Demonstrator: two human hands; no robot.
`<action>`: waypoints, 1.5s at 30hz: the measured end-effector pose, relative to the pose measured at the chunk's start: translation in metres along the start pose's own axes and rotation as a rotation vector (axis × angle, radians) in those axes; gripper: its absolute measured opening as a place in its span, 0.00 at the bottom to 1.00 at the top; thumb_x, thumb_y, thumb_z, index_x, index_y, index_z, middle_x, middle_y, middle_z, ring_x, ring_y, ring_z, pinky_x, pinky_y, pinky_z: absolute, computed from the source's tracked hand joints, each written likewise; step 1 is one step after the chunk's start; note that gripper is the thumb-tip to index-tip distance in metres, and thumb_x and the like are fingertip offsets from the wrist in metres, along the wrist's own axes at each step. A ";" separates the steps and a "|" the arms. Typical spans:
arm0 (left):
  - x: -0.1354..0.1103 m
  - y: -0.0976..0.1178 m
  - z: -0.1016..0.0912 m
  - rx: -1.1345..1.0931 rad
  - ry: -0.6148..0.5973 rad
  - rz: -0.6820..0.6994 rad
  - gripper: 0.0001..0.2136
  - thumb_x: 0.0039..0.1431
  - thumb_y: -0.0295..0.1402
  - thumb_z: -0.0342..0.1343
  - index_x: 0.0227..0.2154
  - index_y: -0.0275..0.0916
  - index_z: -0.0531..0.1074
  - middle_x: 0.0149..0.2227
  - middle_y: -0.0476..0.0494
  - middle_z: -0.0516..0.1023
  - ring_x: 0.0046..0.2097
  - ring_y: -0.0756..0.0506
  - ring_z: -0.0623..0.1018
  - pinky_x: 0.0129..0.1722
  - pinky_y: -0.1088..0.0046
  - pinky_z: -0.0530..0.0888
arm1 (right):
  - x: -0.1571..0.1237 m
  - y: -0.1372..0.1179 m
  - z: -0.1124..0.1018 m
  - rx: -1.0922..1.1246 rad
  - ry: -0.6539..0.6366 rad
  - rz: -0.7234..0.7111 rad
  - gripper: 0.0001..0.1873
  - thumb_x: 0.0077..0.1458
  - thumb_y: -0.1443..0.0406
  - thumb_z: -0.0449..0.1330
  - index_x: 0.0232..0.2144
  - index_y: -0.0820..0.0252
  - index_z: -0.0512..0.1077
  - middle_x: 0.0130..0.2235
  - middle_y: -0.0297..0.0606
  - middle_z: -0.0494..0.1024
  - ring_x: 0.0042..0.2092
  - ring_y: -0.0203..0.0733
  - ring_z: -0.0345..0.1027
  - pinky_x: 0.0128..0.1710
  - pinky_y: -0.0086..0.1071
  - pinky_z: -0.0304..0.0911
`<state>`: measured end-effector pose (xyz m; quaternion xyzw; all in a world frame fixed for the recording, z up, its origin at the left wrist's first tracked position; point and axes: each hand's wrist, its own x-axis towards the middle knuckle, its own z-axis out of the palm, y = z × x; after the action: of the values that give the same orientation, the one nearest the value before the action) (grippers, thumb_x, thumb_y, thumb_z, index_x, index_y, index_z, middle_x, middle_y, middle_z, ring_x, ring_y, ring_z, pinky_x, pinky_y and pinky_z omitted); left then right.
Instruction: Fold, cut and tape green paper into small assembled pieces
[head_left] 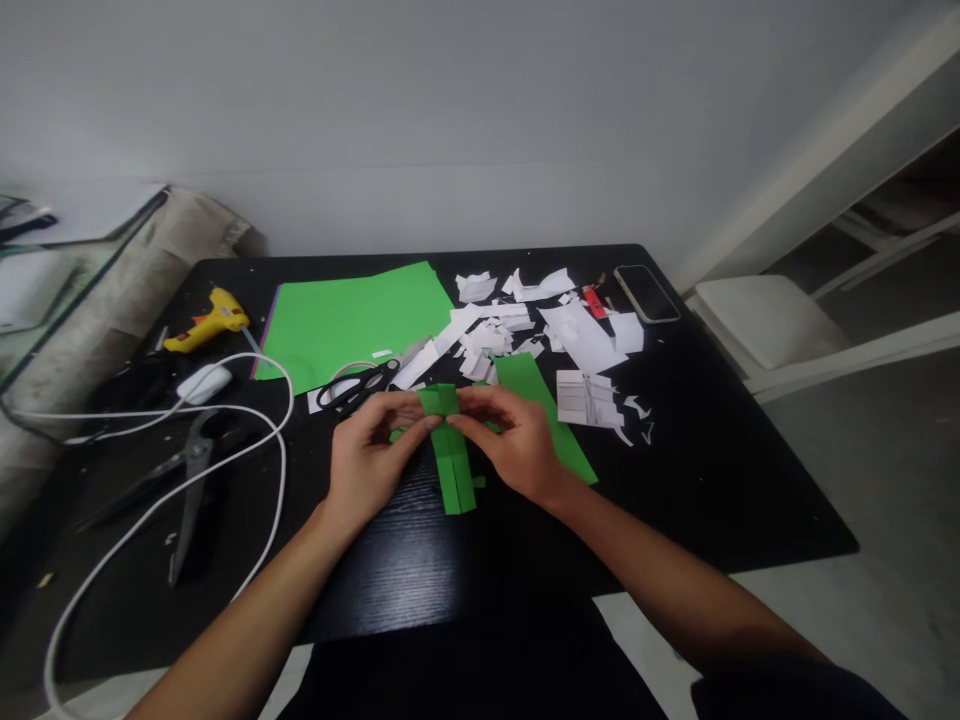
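Observation:
Between my two hands is a folded strip of green paper (pixel 454 470), held up over the near middle of the black table. It has creases along its length and its lower end hangs toward me. My left hand (pixel 375 450) pinches its upper part from the left, thumb in front. From the right, my right hand (pixel 517 440) pinches the same part, its thumb near the other one. Behind my right hand lies a flat green paper piece (pixel 544 410). Black-handled scissors (pixel 360 387) rest just beyond my left hand. The fingertips behind the strip are partly hidden.
Large green sheets (pixel 345 320) lie at the back, with white paper scraps (pixel 495 340) beside them. A phone (pixel 646 293) sits at the back right. On the left are a yellow glue gun (pixel 214 322), big shears (pixel 196 465) and a looping white cable (pixel 281 480).

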<state>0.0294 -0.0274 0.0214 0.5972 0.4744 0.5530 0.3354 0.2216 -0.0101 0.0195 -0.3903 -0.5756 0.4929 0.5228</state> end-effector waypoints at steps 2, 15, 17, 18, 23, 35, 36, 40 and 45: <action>0.001 0.001 0.000 0.011 -0.010 0.006 0.08 0.60 0.29 0.71 0.42 0.42 0.83 0.37 0.48 0.87 0.37 0.48 0.85 0.41 0.73 0.84 | 0.000 0.002 0.000 0.008 -0.006 -0.003 0.09 0.58 0.61 0.73 0.42 0.50 0.83 0.42 0.36 0.87 0.42 0.45 0.83 0.48 0.44 0.81; 0.003 0.006 0.006 -0.065 -0.028 -0.062 0.05 0.60 0.29 0.68 0.39 0.40 0.81 0.34 0.48 0.86 0.34 0.48 0.85 0.36 0.75 0.82 | 0.000 0.005 0.002 0.009 0.011 0.022 0.09 0.57 0.61 0.72 0.40 0.55 0.79 0.39 0.37 0.86 0.41 0.44 0.83 0.44 0.41 0.79; 0.004 0.008 0.007 -0.116 -0.029 -0.085 0.06 0.59 0.29 0.69 0.40 0.39 0.80 0.34 0.47 0.86 0.34 0.48 0.84 0.35 0.75 0.81 | 0.000 0.003 0.002 0.011 0.005 0.030 0.09 0.57 0.61 0.72 0.40 0.54 0.78 0.39 0.37 0.85 0.41 0.44 0.82 0.45 0.41 0.79; 0.004 0.008 0.008 -0.143 -0.028 -0.100 0.08 0.59 0.30 0.69 0.41 0.39 0.79 0.33 0.48 0.85 0.33 0.49 0.84 0.34 0.75 0.81 | 0.000 0.002 0.002 0.012 0.000 0.036 0.10 0.57 0.62 0.72 0.41 0.54 0.77 0.39 0.36 0.85 0.41 0.44 0.82 0.44 0.40 0.78; 0.007 0.009 0.008 -0.250 -0.029 -0.186 0.15 0.57 0.31 0.71 0.45 0.40 0.75 0.31 0.50 0.83 0.31 0.50 0.81 0.33 0.76 0.78 | 0.001 -0.001 0.002 0.014 -0.017 0.069 0.15 0.58 0.62 0.70 0.46 0.53 0.72 0.36 0.33 0.83 0.38 0.41 0.80 0.38 0.37 0.75; 0.010 0.004 0.001 -0.120 -0.226 -0.386 0.16 0.57 0.44 0.71 0.27 0.38 0.76 0.27 0.48 0.78 0.28 0.49 0.74 0.28 0.74 0.69 | 0.003 0.001 0.002 0.040 -0.052 0.125 0.14 0.57 0.60 0.71 0.39 0.54 0.71 0.34 0.33 0.81 0.37 0.42 0.79 0.39 0.38 0.74; 0.010 0.004 0.001 -0.108 -0.221 -0.386 0.15 0.58 0.45 0.71 0.28 0.38 0.77 0.27 0.48 0.78 0.27 0.49 0.74 0.29 0.73 0.70 | 0.003 0.001 0.002 0.039 -0.059 0.131 0.13 0.57 0.59 0.71 0.39 0.54 0.71 0.34 0.33 0.82 0.38 0.42 0.79 0.39 0.37 0.74; 0.012 0.002 -0.001 -0.104 -0.190 -0.381 0.15 0.59 0.45 0.70 0.30 0.38 0.78 0.25 0.49 0.77 0.26 0.49 0.75 0.29 0.73 0.70 | 0.004 0.000 0.001 0.040 -0.112 0.181 0.12 0.58 0.58 0.70 0.38 0.54 0.72 0.35 0.34 0.82 0.37 0.41 0.79 0.38 0.36 0.75; 0.014 0.004 -0.002 -0.127 -0.163 -0.391 0.16 0.59 0.43 0.70 0.25 0.38 0.75 0.21 0.50 0.77 0.25 0.50 0.75 0.29 0.75 0.70 | 0.005 0.000 0.000 0.053 -0.157 0.221 0.15 0.54 0.57 0.73 0.37 0.55 0.72 0.36 0.35 0.82 0.39 0.43 0.80 0.41 0.38 0.77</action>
<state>0.0278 -0.0158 0.0299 0.5139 0.5168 0.4562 0.5106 0.2211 -0.0056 0.0209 -0.3977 -0.5551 0.5914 0.4289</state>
